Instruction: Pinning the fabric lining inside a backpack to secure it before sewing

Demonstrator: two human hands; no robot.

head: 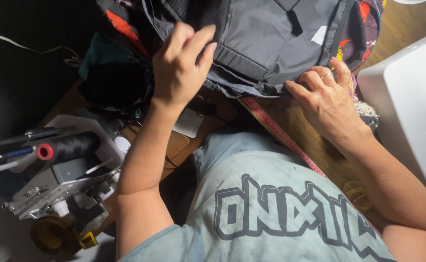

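Both hands, left hand (181, 65) and right hand (329, 99), press the grey bag (271, 39).
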